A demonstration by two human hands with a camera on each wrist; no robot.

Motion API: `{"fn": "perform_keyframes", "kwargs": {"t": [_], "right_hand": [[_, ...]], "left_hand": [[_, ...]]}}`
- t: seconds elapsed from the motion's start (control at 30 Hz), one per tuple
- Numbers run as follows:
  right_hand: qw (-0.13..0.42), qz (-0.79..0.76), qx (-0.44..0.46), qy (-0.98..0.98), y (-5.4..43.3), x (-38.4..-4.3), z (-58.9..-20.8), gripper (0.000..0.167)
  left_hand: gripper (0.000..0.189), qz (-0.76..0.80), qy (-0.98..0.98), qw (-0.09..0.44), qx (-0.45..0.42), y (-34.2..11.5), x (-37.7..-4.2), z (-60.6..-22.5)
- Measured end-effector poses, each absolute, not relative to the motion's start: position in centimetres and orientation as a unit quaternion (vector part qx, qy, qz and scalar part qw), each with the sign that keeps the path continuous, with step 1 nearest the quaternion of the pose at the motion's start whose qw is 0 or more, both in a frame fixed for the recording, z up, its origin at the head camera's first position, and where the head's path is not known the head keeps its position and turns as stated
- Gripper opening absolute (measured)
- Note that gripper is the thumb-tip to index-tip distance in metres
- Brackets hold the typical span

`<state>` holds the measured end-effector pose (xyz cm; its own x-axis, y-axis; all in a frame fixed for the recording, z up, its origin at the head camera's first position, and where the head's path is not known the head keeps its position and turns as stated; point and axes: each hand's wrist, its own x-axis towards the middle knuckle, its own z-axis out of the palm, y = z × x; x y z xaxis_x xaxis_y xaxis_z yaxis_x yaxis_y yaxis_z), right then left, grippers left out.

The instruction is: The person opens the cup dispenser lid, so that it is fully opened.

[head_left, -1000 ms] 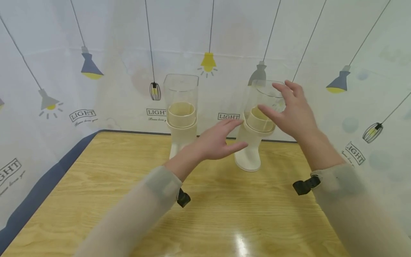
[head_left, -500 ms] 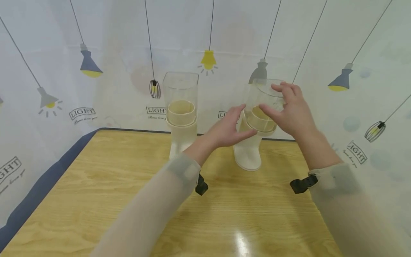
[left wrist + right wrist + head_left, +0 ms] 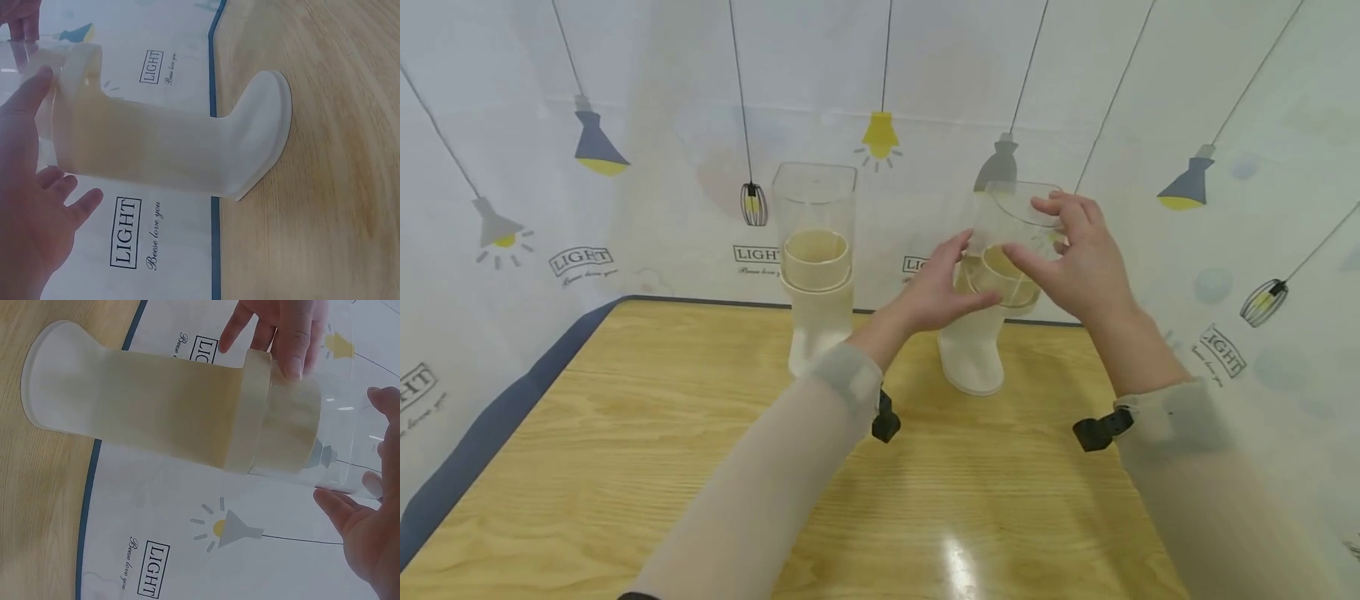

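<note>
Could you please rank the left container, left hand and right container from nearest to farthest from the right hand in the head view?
1. Right container: at the right hand, on its left.
2. Left hand: at the right container's left side.
3. Left container: farthest left.

Apparently a cloth-screened nook: wood-grain table (image 3: 625, 417), lamp-print backdrop (image 3: 805, 75).

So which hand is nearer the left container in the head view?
The left. Seen from the left container, the left hand is at the near side of the other container, the right hand at its far side.
</note>
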<state>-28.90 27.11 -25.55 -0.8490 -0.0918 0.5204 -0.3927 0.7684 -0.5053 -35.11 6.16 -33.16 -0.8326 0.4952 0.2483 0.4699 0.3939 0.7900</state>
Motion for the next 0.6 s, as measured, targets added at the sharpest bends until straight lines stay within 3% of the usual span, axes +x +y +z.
{"fn": "perform_keyframes", "kwargs": {"t": [0.17, 0.6], "right_hand": [[0.225, 0.347, 0.143, -0.899, 27.3, -29.1, -25.7, 0.069], [0.189, 0.415, 0.152, -0.877, 28.4, -28.7, -26.2, 0.070]], "left_hand": [[0.113, 0.508, 0.816, 0.044, 0.271, 5.9, -35.6, -33.7], [0.111, 0.536, 0.799, 0.018, 0.272, 6.0, -34.7, -34.9]]}}
